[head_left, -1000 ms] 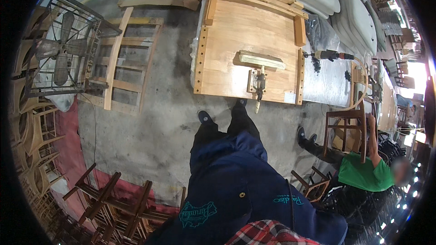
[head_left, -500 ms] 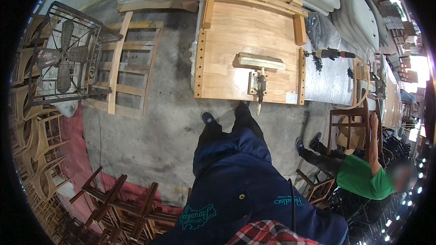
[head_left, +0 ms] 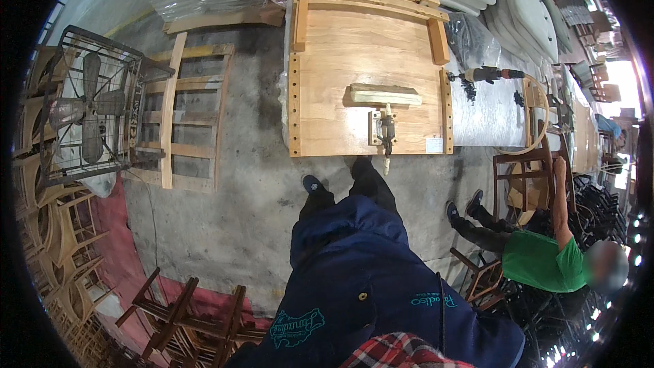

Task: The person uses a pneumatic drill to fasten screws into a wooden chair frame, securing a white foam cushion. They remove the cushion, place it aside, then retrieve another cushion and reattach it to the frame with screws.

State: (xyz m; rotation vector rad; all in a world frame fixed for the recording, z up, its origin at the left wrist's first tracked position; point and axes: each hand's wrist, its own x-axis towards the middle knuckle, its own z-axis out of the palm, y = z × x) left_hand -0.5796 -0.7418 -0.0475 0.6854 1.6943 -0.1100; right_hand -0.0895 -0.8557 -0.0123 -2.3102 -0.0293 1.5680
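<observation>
Neither of my hands shows in the head view; only my dark blue apron (head_left: 368,279), dark trousers and one shoe (head_left: 312,184) on the concrete floor are visible. In front of me stands a wooden workbench (head_left: 327,123) with a raised frame along its far edge. A short wooden block (head_left: 385,95) lies on the bench, and a metal toggle clamp (head_left: 385,128) is fixed near its front edge.
A caged fan (head_left: 88,109) and a wooden slatted frame (head_left: 180,116) stand left. Stacked wooden chairs (head_left: 184,313) fill the lower left. A person in a green shirt (head_left: 541,259) sits right, holding a chair frame (head_left: 521,177). A power drill (head_left: 487,75) lies on the white table.
The view has shifted forward a little toward the workbench. The person in green has leaned lower beside the chair frame. My hands stay out of sight throughout.
</observation>
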